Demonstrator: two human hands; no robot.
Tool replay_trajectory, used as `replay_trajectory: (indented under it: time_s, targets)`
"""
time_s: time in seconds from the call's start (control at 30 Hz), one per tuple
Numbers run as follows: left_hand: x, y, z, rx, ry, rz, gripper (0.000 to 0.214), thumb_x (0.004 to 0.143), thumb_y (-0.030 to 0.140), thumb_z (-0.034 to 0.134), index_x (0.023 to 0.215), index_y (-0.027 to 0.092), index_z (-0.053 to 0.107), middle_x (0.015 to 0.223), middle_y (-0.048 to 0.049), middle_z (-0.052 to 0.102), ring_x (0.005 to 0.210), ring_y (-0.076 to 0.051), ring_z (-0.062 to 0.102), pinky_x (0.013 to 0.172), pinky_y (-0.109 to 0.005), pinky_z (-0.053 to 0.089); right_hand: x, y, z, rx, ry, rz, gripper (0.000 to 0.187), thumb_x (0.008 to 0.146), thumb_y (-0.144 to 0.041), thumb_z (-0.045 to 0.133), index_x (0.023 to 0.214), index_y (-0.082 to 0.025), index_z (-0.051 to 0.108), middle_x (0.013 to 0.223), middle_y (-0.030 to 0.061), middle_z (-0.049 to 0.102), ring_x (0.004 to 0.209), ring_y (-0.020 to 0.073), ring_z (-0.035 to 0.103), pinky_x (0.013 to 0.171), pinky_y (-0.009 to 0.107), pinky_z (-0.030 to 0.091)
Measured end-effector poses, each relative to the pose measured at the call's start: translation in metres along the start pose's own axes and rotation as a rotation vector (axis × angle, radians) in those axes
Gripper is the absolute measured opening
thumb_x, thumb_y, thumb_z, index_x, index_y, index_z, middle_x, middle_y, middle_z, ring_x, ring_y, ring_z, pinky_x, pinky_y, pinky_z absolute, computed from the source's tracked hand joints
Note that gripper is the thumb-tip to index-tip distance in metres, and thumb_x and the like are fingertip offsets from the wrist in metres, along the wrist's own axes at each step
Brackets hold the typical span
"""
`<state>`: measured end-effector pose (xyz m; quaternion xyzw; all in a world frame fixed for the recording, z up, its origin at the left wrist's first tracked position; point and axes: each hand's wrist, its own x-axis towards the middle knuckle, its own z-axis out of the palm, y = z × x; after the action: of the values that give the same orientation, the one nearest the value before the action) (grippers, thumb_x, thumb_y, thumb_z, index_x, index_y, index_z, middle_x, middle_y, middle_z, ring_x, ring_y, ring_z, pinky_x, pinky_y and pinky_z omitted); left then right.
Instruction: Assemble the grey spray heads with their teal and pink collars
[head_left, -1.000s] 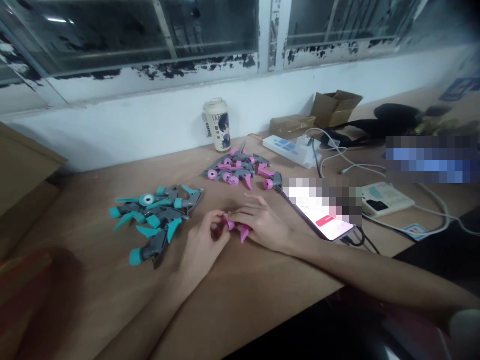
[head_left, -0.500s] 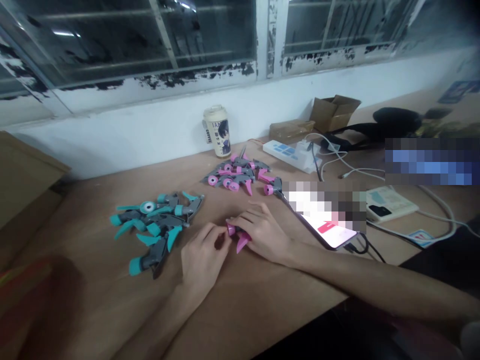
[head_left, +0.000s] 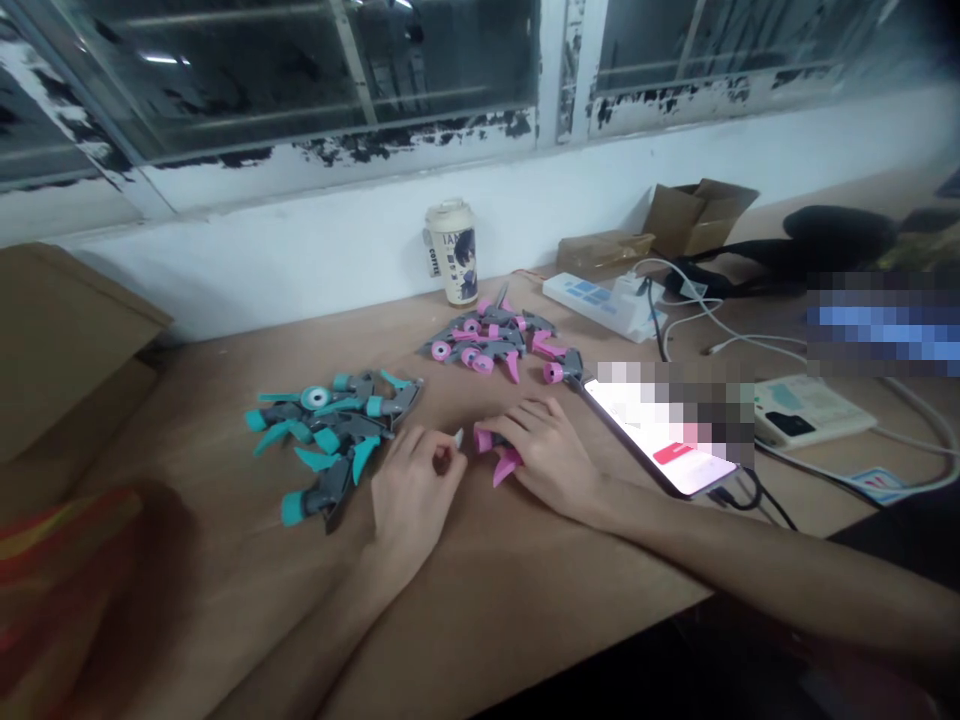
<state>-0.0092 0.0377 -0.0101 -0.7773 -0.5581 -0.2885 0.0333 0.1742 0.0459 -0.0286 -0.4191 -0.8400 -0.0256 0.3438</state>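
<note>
While the right hand [head_left: 551, 460] grips a pink plastic spray trigger [head_left: 504, 462] flat on the wooden table [head_left: 525, 580], the left hand [head_left: 416, 490] pinches a white bit [head_left: 458, 437] just beside its nozzle. Teal triggers [head_left: 330, 440] heaped to the L, pink triggers [head_left: 495, 340] behind, paper cup [head_left: 454, 250] by the white wall [head_left: 300, 250]. Cardboard box [head_left: 697, 215] far R, contents can't tell.

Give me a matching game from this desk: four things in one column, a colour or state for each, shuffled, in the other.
1. phone
2. spray head in the right hand
3. small piece pinched by the left hand
4. pile of spray heads beside the left hand

A. teal and grey
B. white
C. screen lit
D. pink trigger

Pairs: 1-C, 2-D, 3-B, 4-A.
</note>
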Motion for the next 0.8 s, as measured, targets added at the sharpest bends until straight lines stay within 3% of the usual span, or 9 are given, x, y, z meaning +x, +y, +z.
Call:
replay_trajectory:
  time_s: [0.13, 0.27, 0.4, 0.57, 0.8]
  targets:
    - [0.004, -0.015, 0.003, -0.329, -0.038, -0.156, 0.012, 0.083, 0.025, 0.052, 0.076, 0.019, 0.059, 0.077, -0.0005, 0.061, 0.071, -0.015, 0.058, 0.066, -0.027, 0.046, -0.001, 0.007, -0.001, 0.038, 0.027, 0.077, 0.019, 0.083, -0.015, 0.054, 0.100, -0.019, 0.060, 0.100, 0.0057, 0.067, 0.095, 0.0225, 0.059, 0.094, 0.042, 0.036]
    - [0.000, -0.011, 0.008, -0.700, -0.124, -0.263, 0.018, 0.085, 0.032, 0.050, 0.083, 0.018, 0.061, 0.080, -0.0008, 0.061, 0.071, -0.014, 0.058, 0.061, -0.024, 0.051, 0.001, 0.006, 0.000, 0.209, 0.004, 0.081, 0.020, 0.085, -0.017, 0.054, 0.104, -0.021, 0.057, 0.104, 0.0027, 0.067, 0.101, 0.0190, 0.060, 0.103, 0.046, 0.031]
    - [-0.003, -0.003, 0.008, -0.666, -0.147, -0.233, 0.017, 0.084, 0.032, 0.054, 0.079, 0.018, 0.061, 0.076, 0.0004, 0.061, 0.065, -0.013, 0.055, 0.060, -0.023, 0.048, 0.002, 0.001, -0.001, 0.371, -0.027, 0.144, 0.021, 0.082, -0.017, 0.058, 0.102, -0.023, 0.058, 0.103, -0.0005, 0.068, 0.100, 0.0169, 0.061, 0.104, 0.044, 0.033]
    - [-0.005, -0.001, 0.005, -0.581, -0.141, -0.210, 0.018, 0.082, 0.034, 0.056, 0.073, 0.018, 0.059, 0.069, 0.0015, 0.059, 0.062, -0.012, 0.052, 0.056, -0.022, 0.041, 0.001, -0.003, -0.003, 0.531, -0.022, 0.224, 0.020, 0.079, -0.017, 0.063, 0.097, -0.025, 0.060, 0.099, -0.0008, 0.068, 0.093, 0.0162, 0.062, 0.084, 0.033, 0.049]
    - [-0.007, -0.002, 0.009, -0.608, -0.086, -0.174, 0.011, 0.080, 0.028, 0.060, 0.076, 0.019, 0.055, 0.077, 0.0007, 0.059, 0.072, -0.013, 0.057, 0.062, -0.023, 0.044, -0.002, -0.004, -0.002, 0.575, -0.012, 0.264, 0.022, 0.076, -0.018, 0.066, 0.096, -0.025, 0.061, 0.099, -0.0014, 0.068, 0.092, 0.0156, 0.063, 0.083, 0.032, 0.048]
